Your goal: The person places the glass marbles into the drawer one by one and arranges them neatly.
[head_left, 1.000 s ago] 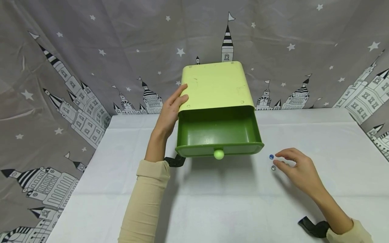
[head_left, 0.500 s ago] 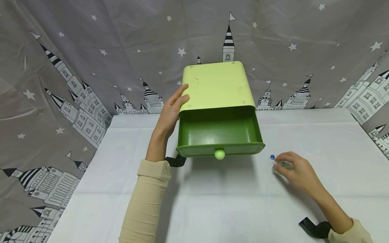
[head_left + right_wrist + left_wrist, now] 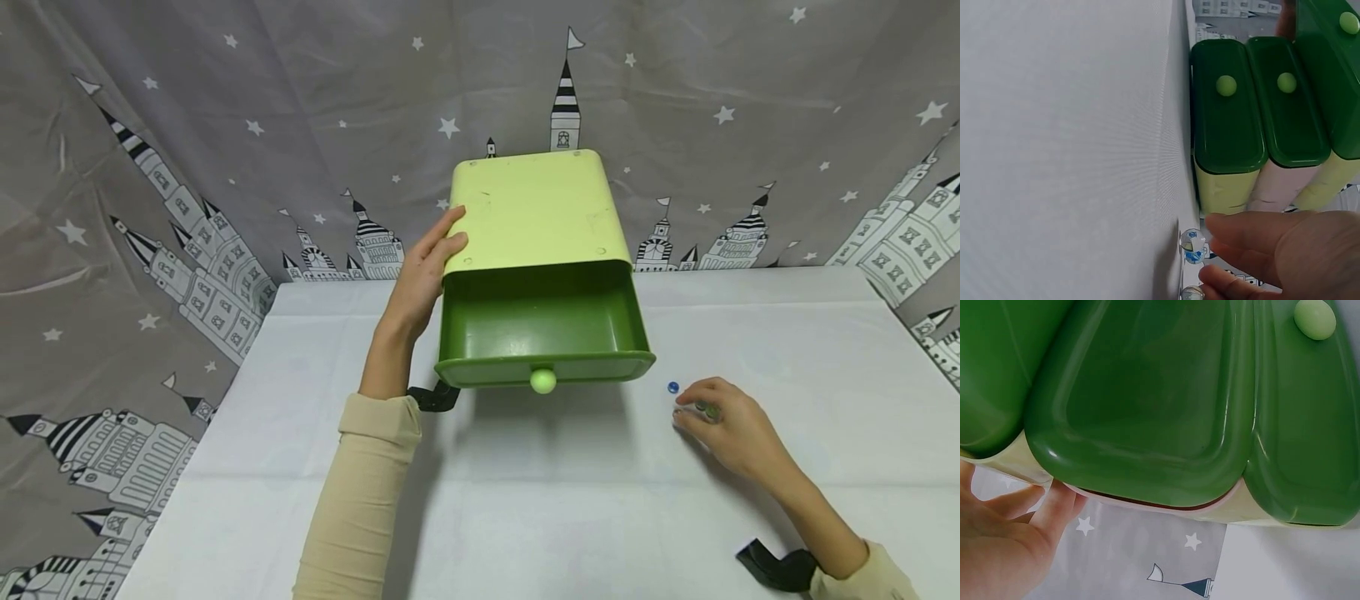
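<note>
Green plastic drawer [image 3: 542, 325] is standing pulled out of the pale cabinet [image 3: 534, 212], whose side the left hand [image 3: 420, 279] is bracing with straight, spread fingers, apparently to stop it sliding on the surface [image 3: 525, 500]; the right hand [image 3: 731, 429] is pinching a clear marble [image 3: 703, 407] just beside the blue marble [image 3: 672, 387], which is lying on the surface right of the drawer; no brand, label or writing is showing.

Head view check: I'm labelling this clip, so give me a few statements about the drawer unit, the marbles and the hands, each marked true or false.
1. The top drawer stands pulled open. True.
2. That drawer holds several marbles. False: its visible inside is bare.
3. The left hand rests against the side of the drawer unit. True.
4. The right hand grips the drawer knob. False: it is at the marbles on the table.
5. A blue marble lies beside the right fingertips. True.
</note>
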A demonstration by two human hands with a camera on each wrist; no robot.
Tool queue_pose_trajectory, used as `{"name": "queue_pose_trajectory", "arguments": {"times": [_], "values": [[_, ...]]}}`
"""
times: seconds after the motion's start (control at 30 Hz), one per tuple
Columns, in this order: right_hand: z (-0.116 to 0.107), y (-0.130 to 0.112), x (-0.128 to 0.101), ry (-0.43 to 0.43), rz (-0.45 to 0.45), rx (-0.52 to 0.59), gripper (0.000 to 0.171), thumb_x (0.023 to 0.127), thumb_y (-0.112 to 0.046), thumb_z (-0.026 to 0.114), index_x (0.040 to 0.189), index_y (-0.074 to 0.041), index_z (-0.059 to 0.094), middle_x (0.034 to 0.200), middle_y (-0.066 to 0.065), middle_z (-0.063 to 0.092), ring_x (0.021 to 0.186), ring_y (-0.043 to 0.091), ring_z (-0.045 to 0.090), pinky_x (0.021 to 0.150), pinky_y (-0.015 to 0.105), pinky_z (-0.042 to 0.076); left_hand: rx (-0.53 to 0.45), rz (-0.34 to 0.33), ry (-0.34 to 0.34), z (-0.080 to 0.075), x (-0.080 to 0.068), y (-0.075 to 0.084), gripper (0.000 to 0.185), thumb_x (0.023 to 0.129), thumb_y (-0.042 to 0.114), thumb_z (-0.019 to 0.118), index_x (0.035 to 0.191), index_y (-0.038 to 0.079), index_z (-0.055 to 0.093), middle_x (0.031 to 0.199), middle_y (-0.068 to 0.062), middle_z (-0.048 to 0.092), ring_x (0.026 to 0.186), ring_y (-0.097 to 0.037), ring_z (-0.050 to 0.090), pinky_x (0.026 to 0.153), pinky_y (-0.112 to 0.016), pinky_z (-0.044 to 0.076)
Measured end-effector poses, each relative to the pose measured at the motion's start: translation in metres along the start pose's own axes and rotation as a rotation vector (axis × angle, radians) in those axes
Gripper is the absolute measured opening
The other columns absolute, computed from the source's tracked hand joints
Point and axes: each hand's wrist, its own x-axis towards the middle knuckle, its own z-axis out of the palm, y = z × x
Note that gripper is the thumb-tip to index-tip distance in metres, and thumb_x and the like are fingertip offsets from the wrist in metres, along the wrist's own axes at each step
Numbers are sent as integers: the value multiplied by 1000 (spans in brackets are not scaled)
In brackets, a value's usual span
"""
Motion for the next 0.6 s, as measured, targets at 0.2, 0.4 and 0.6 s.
{"name": "queue_pose_trajectory", "arguments": {"times": [0.2, 0.4, 0.6], "values": [[0, 2, 0, -18, 12, -2, 14, 82, -2, 78, 96, 2, 74, 107, 18, 64, 102, 41, 59, 83, 57, 46, -6, -3, -1, 0, 0, 0, 49, 102, 30, 53, 151, 28, 44, 155, 7, 33, 131, -18, 45, 98, -48, 43], [1, 4, 0, -40, 15, -11, 15, 83, -2, 77, 96, 2, 74, 108, 18, 64, 103, 41, 58, 85, 57, 45, -17, -10, 2, 0, 0, 0, 49, 102, 29, 53, 151, 28, 44, 154, 6, 35, 127, -19, 48, 97, -46, 44], [3, 5, 0, -41, -8, -45, 14, 81, -1, 78, 94, 1, 75, 106, 16, 65, 99, 37, 59, 81, 53, 45, -14, -7, -1, 0, 0, 0, 49, 103, 30, 53, 151, 28, 44, 155, 7, 34, 130, -18, 45, 99, -47, 42]]}}
